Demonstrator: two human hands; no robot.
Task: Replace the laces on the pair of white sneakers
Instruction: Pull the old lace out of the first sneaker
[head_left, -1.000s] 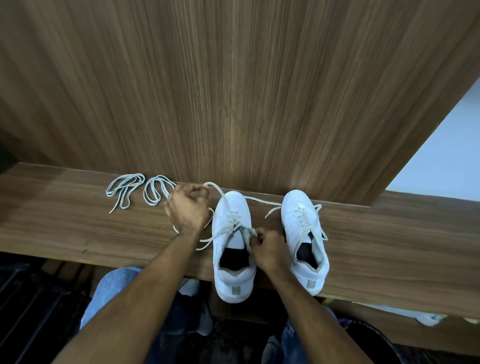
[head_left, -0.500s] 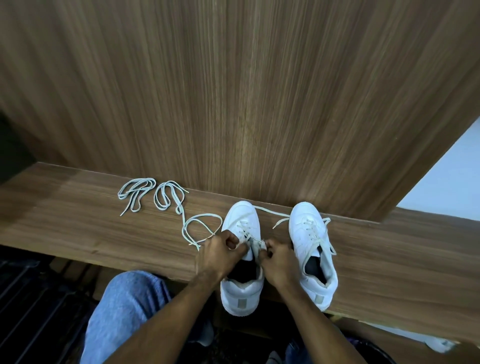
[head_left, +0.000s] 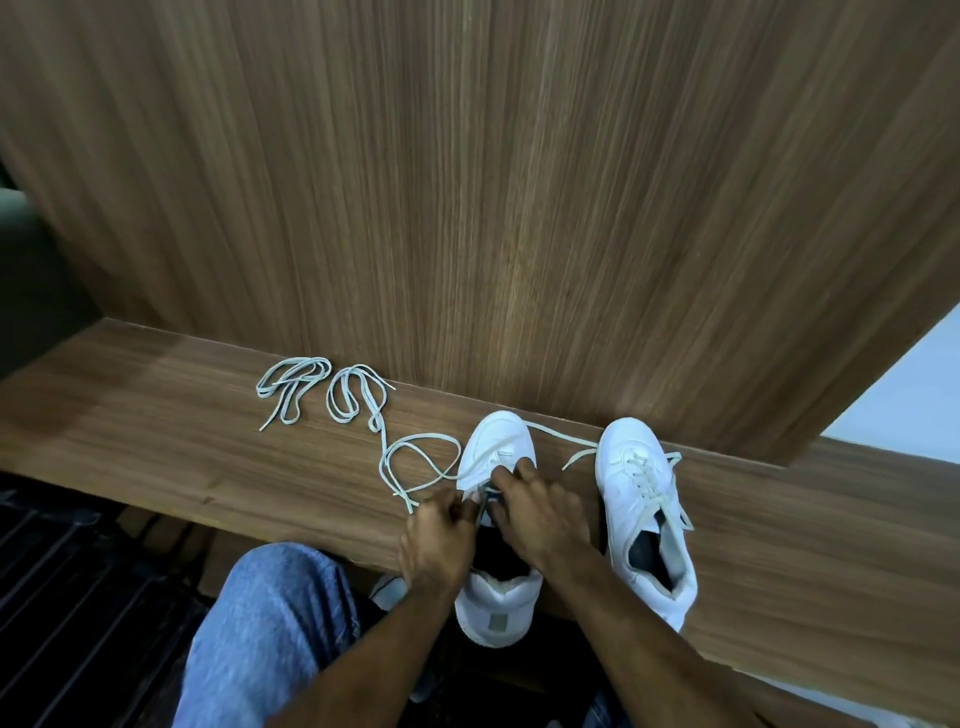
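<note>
While both hands are working at its eyelets, we are listing the left-hand white leather sneaker (head_left: 496, 452) on the brown wooden bench (head_left: 156, 441), heel overhanging the near edge. Our left hand (head_left: 439, 540) and right hand (head_left: 540, 514) are together, pinching its pale flat lace (head_left: 415, 467). We are judging the lace limp and light, best taken near its tip. Two loose pale laces (head_left: 322, 389) are lying well apart; the second white sneaker (head_left: 641, 499) is standing just beside.

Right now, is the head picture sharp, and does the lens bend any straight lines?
Head view: mostly sharp, though the wood panel grain smears slightly, as does the left hand; the wide lens fans the panel's grain lines outward; soft even light, no glare; the two sneakers and loose laces read clearly.
</note>
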